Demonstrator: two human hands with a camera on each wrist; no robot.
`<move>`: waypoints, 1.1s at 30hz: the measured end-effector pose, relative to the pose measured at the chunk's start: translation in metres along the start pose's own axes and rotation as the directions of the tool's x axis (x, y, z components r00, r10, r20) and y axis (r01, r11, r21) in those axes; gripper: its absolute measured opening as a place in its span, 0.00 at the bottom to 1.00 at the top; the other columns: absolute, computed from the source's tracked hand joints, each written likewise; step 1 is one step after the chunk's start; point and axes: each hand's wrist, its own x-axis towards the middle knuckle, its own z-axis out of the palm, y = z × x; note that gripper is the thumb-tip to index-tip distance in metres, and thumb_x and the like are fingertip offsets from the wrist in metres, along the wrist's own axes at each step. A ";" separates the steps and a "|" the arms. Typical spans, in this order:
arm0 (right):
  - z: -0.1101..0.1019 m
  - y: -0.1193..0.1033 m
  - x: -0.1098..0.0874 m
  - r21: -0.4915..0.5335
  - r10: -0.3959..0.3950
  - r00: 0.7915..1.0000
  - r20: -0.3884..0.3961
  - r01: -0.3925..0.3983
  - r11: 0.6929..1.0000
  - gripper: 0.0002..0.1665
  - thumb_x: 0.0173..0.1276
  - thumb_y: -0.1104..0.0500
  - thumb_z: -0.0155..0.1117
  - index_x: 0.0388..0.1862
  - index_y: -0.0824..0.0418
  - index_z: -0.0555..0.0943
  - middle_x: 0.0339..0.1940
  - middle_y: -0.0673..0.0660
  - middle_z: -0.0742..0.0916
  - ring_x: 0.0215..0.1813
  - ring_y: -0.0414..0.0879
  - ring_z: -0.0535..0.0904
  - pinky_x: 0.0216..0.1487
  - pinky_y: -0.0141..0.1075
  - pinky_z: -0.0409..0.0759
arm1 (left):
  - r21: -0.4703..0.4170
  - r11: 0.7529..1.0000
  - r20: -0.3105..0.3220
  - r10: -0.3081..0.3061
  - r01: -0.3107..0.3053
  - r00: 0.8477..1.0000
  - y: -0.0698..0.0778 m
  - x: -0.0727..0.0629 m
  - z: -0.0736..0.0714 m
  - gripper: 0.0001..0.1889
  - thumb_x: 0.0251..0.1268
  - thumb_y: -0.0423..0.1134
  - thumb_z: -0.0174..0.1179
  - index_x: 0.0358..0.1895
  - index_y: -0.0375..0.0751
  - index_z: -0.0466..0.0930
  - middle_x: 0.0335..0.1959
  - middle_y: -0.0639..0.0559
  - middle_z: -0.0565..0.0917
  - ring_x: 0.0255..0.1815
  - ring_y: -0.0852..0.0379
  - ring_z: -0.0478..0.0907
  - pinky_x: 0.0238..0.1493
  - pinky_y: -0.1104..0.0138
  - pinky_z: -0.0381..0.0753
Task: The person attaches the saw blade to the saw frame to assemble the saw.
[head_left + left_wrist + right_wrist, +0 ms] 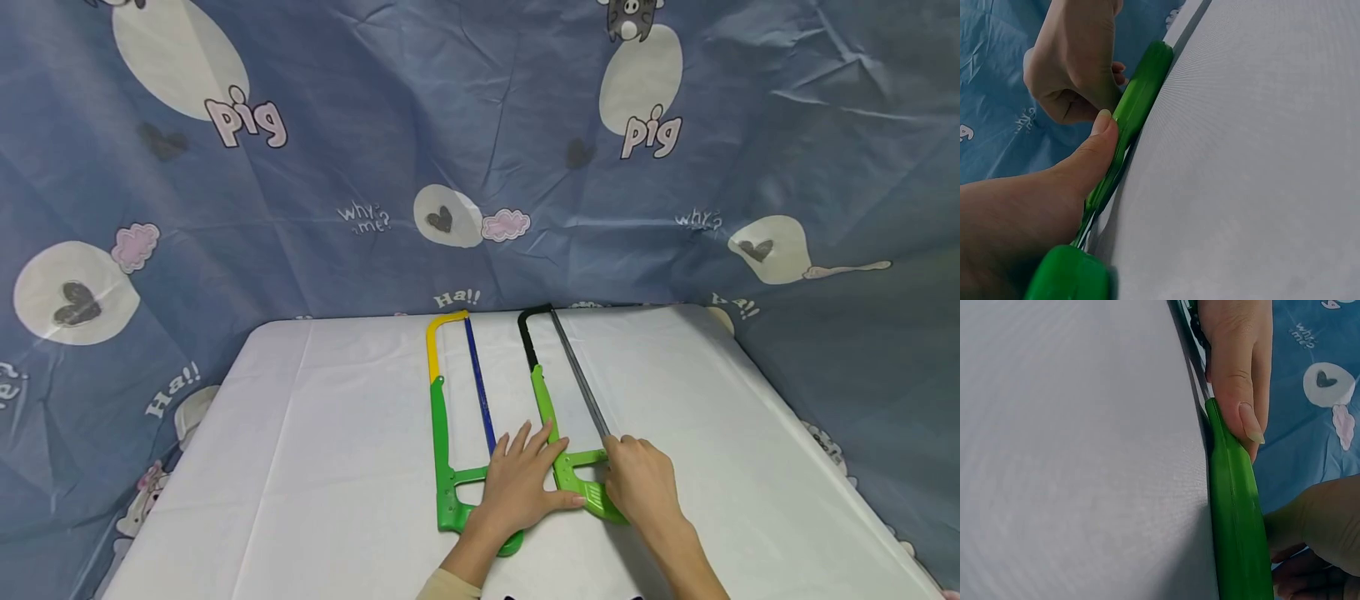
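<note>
Two hacksaws lie side by side on the white-covered table. Over the light green hacksaw (544, 400), which has a black front and a grey blade (581, 375), my left hand (521, 483) spreads its fingers across the frame, thumb on the handle (1144, 87). My right hand (645, 483) is curled at the near end of that blade, beside the handle; its fingertips and what they pinch there are hidden. Under my left wrist is the handle of the second hacksaw (440, 433), darker green with a yellow front and a blue blade (481, 383).
A white cloth (337, 467) covers the table. Behind it and along its sides hangs a blue curtain (330, 158) with pig prints, close to the far ends of both hacksaws.
</note>
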 end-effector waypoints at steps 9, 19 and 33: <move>0.002 0.000 0.001 -0.010 -0.017 1.000 -0.019 0.017 1.000 0.10 0.43 0.72 0.68 0.22 0.62 0.78 0.13 0.55 0.79 0.16 0.46 0.71 0.16 0.38 0.68 | 0.000 1.000 0.004 -0.001 0.001 1.000 0.000 0.000 0.001 0.46 0.52 0.76 0.58 0.74 0.58 0.66 0.80 0.52 0.59 0.81 0.41 0.53 0.75 0.40 0.54; 0.001 0.001 0.002 0.033 0.007 1.000 0.002 -0.007 0.999 0.10 0.43 0.74 0.66 0.21 0.62 0.79 0.12 0.54 0.79 0.16 0.42 0.67 0.16 0.36 0.66 | 0.012 1.000 0.010 -0.002 0.002 1.000 -0.001 0.001 0.002 0.46 0.53 0.77 0.56 0.74 0.60 0.65 0.81 0.53 0.57 0.82 0.42 0.52 0.76 0.40 0.54; -0.002 0.005 0.003 0.206 0.103 0.991 0.089 -0.119 0.971 0.11 0.45 0.72 0.69 0.19 0.59 0.77 0.13 0.51 0.81 0.16 0.41 0.67 0.17 0.33 0.64 | 0.022 1.000 0.007 0.004 -0.005 1.000 -0.001 0.000 -0.001 0.46 0.55 0.77 0.55 0.75 0.59 0.65 0.81 0.52 0.58 0.81 0.42 0.53 0.75 0.40 0.55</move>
